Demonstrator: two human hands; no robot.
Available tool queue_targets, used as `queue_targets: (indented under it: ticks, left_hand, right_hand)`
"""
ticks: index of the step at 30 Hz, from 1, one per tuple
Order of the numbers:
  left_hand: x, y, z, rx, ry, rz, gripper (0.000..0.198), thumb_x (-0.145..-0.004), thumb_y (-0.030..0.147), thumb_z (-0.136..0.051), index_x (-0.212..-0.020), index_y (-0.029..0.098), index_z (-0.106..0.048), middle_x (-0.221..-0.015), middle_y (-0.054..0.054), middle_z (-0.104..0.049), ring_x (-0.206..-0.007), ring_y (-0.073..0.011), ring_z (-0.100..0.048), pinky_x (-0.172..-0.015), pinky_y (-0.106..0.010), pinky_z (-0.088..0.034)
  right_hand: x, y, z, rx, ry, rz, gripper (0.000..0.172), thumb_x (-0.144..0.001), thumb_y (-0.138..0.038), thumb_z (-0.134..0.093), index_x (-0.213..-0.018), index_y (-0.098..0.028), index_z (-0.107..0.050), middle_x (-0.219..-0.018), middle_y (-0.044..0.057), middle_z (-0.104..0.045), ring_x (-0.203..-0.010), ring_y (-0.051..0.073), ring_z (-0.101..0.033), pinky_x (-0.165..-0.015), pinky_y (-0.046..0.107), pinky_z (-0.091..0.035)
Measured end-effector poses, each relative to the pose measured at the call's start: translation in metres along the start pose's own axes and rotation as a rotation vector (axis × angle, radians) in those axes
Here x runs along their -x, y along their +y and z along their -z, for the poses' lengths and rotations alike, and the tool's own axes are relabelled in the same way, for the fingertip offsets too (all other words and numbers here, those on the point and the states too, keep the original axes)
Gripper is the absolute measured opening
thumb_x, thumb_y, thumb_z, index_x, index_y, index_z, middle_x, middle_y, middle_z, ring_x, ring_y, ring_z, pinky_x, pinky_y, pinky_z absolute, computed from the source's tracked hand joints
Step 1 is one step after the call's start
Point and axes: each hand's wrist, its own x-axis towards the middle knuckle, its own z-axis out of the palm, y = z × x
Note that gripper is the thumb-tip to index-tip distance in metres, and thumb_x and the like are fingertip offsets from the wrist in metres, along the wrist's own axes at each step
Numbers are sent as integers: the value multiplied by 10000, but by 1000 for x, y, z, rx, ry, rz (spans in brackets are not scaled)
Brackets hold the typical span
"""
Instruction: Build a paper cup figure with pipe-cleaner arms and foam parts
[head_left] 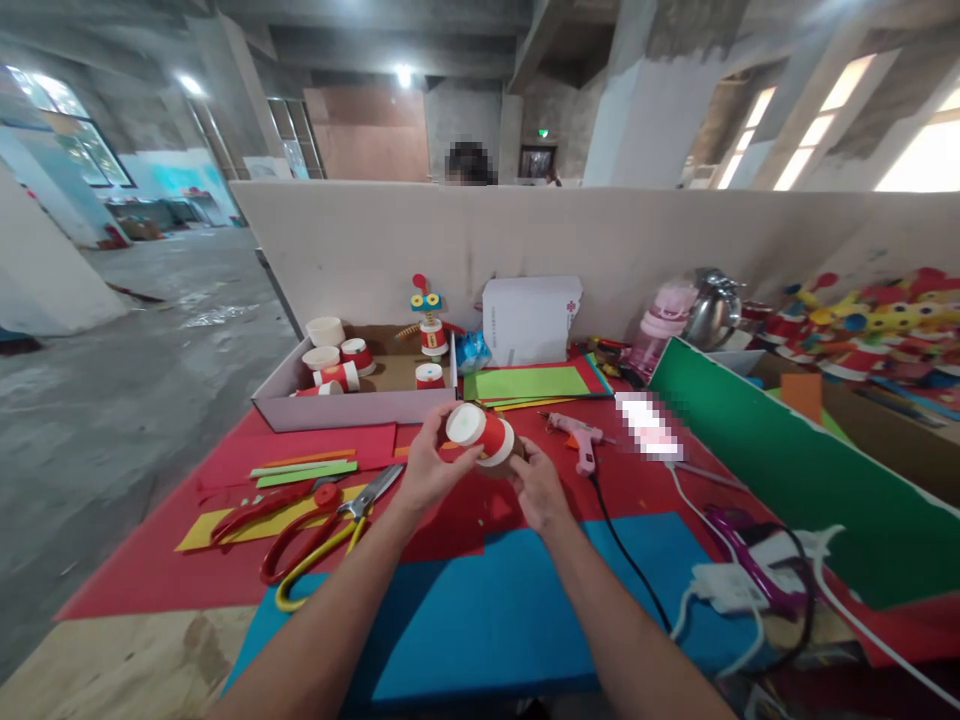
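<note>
Both hands hold up a small paper cup (484, 432) wrapped in red, its white bottom turned toward me, above the red table covering. My left hand (431, 462) grips the cup from the left with fingers curled round it. My right hand (536, 485) holds it from the lower right, fingers closed on its rim end. Below the hands lies a blue foam sheet (510, 610).
Red-and-yellow scissors (330, 530) and paper strips lie left. A shallow cardboard box (352, 400) holds several cups and a cup figure (431, 325). A pink glue gun (581, 440) with a black cord, a power strip (731, 585), green sheets and a white partition are near.
</note>
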Motion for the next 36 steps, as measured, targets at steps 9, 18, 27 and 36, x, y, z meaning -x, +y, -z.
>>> queue_targets:
  ticks: [9,18,27,36]
  left_hand:
    - [-1,-4,-8,236,90,180,417,-660,338,-742,-1000,198,-545,-933,-21,-623,-838,-152,-595,-756,-267,-498]
    - [-1,-5,-7,225,82,164,450,-653,322,-750,-1027,196,-532,-988,-37,-635,-878,-162,-607,-786,-279,-506]
    - [0,-3,-4,266,52,194,486,-674,330,-734,-1108,220,-545,-1054,-49,-635,-919,-178,-606,-776,-282,-509]
    - [-1,-4,0,294,6,230,494,-651,323,-767,-1092,193,-584,-1018,-54,-668,-889,-179,-618,-761,-280,-510]
  right_hand:
    - [9,-11,-1,-399,-74,-164,226,-722,-308,-728,-926,-214,-702,-943,9,-752,-870,169,-690,-727,261,-551]
    - [4,5,10,-421,-114,-223,320,-589,-309,-868,-843,-276,-675,-920,-42,-756,-873,152,-697,-841,334,-552]
    - [8,-3,2,-374,-184,-166,441,-634,-272,-836,-1033,-259,-650,-1071,-4,-724,-952,150,-687,-882,303,-540]
    - [13,-15,0,-295,-228,-119,509,-685,-242,-794,-1148,-307,-593,-1136,-1,-685,-939,183,-684,-822,397,-583]
